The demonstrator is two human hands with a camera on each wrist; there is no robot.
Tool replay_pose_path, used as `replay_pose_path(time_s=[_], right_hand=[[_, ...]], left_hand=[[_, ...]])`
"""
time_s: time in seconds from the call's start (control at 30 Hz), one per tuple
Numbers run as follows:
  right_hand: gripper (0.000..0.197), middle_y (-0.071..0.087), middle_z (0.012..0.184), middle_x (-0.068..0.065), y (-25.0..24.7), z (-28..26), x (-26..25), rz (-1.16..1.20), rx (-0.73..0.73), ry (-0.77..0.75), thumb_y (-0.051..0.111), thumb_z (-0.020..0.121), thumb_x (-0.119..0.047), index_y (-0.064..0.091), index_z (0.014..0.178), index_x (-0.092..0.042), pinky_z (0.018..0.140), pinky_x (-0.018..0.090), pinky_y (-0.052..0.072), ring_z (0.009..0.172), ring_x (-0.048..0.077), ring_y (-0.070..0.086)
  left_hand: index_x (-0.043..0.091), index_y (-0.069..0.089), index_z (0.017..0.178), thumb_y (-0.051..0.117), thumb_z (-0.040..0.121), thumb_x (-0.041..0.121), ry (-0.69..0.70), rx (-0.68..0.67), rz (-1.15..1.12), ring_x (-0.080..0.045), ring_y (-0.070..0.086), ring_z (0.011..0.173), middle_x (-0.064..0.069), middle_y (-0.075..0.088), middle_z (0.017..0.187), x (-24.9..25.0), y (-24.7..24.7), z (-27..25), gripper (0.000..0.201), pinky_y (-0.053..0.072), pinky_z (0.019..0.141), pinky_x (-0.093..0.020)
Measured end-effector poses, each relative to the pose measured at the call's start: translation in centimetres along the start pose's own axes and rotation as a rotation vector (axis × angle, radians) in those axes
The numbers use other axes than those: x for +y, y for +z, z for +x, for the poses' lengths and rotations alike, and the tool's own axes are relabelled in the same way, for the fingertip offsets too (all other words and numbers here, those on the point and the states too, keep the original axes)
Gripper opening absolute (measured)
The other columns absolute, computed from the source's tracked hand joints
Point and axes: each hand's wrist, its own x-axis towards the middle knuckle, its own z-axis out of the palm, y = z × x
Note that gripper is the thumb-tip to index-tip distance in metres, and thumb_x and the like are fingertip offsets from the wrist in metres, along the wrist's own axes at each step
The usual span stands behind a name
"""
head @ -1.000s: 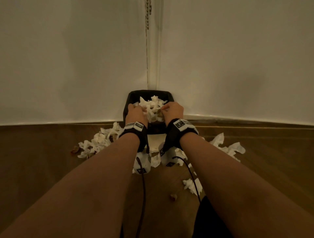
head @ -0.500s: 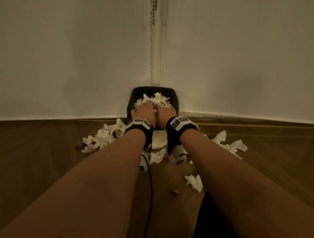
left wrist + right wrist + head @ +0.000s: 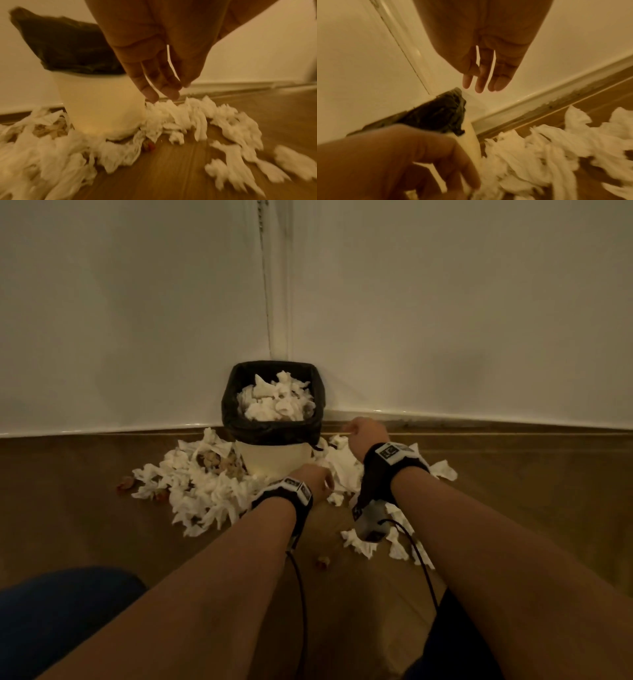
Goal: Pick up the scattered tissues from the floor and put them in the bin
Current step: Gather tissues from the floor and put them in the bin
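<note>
The bin [image 3: 274,453] stands in the corner where the two white walls [image 3: 137,320] meet, at about 12 o'clock from the person. It is pale, with a black bag [image 3: 270,429] folded over its rim, and white tissues [image 3: 274,402] fill it near to the top. More tissues lie on the brown wooden floor [image 3: 85,525] all around its foot. A big heap of tissues [image 3: 202,491] lies at about 10 o'clock from the left hand [image 3: 313,479], and some brown scraps [image 3: 219,465] sit in that heap close to the bin. The left hand is low, right in front of the bin, with its fingers [image 3: 152,94] pointing down, loose and a little apart, holding nothing. Their tips are just above, or maybe touching, the tissues by the bin's foot [image 3: 171,115]; the wrist view is too blurry to tell which. The right hand [image 3: 366,436] is up beside the bin, at about 3 o'clock from it. Its fingers [image 3: 479,83] are straight and loose, and it holds nothing too. The tissues under it [image 3: 342,463] lie on the floor at about 6 o'clock from the hand, apart from it. A few more tissues [image 3: 359,546] lie nearer the person, close to the right wrist.
</note>
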Motion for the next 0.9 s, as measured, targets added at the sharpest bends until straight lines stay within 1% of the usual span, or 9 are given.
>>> replay_pose_path(time_s=[0.07, 0.17, 0.3, 0.4, 0.53, 0.67, 0.77, 0.83, 0.9], right_hand=[[0.031, 0.058, 0.126, 0.009, 0.8, -0.9, 1.6, -0.065, -0.082, 0.015, 0.044, 0.091, -0.007, 0.064, 0.112, -0.019, 0.089, 0.031, 0.046, 0.112, 0.027, 0.056], [0.031, 0.053, 0.132, 0.008, 2.5, -2.5, 4.3, -0.102, -0.163, 0.076, 0.046, 0.091, -0.009, 0.062, 0.115, -0.019, 0.09, 0.029, 0.044, 0.116, 0.026, 0.052], [0.028, 0.052, 0.134, 0.012, 4.7, -4.0, 7.4, -0.13, -0.286, 0.144, 0.051, 0.092, -0.013, 0.061, 0.118, -0.013, 0.096, 0.034, 0.045, 0.119, 0.03, 0.05], [0.03, 0.052, 0.133, 0.013, 5.9, -4.3, 8.8, -0.177, -0.338, 0.166, 0.05, 0.092, -0.009, 0.06, 0.12, -0.012, 0.093, 0.033, 0.045, 0.119, 0.03, 0.051], [0.027, 0.053, 0.129, 0.013, 7.8, -4.6, 10.0, -0.195, -0.335, 0.219, 0.051, 0.092, -0.016, 0.059, 0.117, -0.013, 0.093, 0.038, 0.049, 0.112, 0.03, 0.055], [0.058, 0.025, 0.148, 0.013, 9.5, -5.2, 11.2, -0.282, -0.382, 0.29, 0.058, 0.087, -0.032, 0.036, 0.14, -0.021, 0.106, 0.048, 0.037, 0.132, 0.037, 0.034], [0.065, 0.018, 0.148, 0.011, 10.5, -5.5, 11.8, -0.292, -0.413, 0.3, 0.057, 0.087, -0.04, 0.027, 0.143, -0.025, 0.106, 0.053, 0.034, 0.134, 0.043, 0.025], [0.063, 0.017, 0.147, 0.012, 11.4, -5.6, 12.0, -0.297, -0.421, 0.295, 0.055, 0.087, -0.047, 0.029, 0.141, -0.026, 0.105, 0.054, 0.032, 0.132, 0.046, 0.025], [0.05, 0.018, 0.145, 0.011, 12.1, -5.8, 12.1, -0.311, -0.421, 0.292, 0.05, 0.09, -0.048, 0.038, 0.134, -0.027, 0.102, 0.053, 0.032, 0.13, 0.046, 0.025]], left_hand=[[0.015, 0.063, 0.114, 0.052, 0.091, 0.011, 0.008, -0.086, 0.082, -0.026, 0.053, 0.115, -0.009, 0.058, 0.126, 0.1, 2.5, 0.3, 0.026, 0.041, 0.096, -0.031], [0.014, 0.063, 0.113, 0.054, 0.089, 0.008, -0.026, -0.168, 0.093, -0.026, 0.054, 0.114, -0.009, 0.057, 0.127, 0.3, 5.7, 0.8, 0.027, 0.044, 0.096, -0.032], [0.017, 0.063, 0.114, 0.059, 0.087, 0.013, -0.059, -0.296, 0.106, -0.026, 0.058, 0.109, -0.009, 0.06, 0.122, 0.4, 8.6, 1.5, 0.027, 0.049, 0.092, -0.035], [0.018, 0.059, 0.119, 0.066, 0.085, 0.02, -0.063, -0.379, 0.134, -0.028, 0.058, 0.109, -0.008, 0.059, 0.124, 0.3, 10.3, 1.7, 0.035, 0.049, 0.09, -0.036], [0.016, 0.052, 0.125, 0.068, 0.084, 0.022, -0.035, -0.414, 0.148, -0.031, 0.052, 0.117, -0.009, 0.051, 0.133, -0.4, 12.2, 1.5, 0.044, 0.045, 0.089, -0.036], [0.023, 0.053, 0.122, 0.068, 0.084, 0.028, -0.082, -0.392, 0.139, -0.031, 0.051, 0.117, -0.005, 0.047, 0.136, -1.2, 13.7, 1.1, 0.042, 0.044, 0.084, -0.033], [0.025, 0.056, 0.117, 0.062, 0.087, 0.026, -0.086, -0.373, 0.137, -0.032, 0.052, 0.113, -0.006, 0.047, 0.134, -1.3, 14.4, 0.8, 0.031, 0.044, 0.082, -0.035], [0.021, 0.057, 0.117, 0.056, 0.09, 0.021, -0.107, -0.391, 0.129, -0.032, 0.053, 0.111, -0.009, 0.049, 0.132, -0.9, 14.4, 0.7, 0.027, 0.043, 0.082, -0.034], [0.014, 0.06, 0.116, 0.053, 0.092, 0.017, -0.136, -0.433, 0.115, -0.031, 0.054, 0.112, -0.012, 0.051, 0.13, -0.5, 14.2, 0.8, 0.025, 0.041, 0.082, -0.031]])
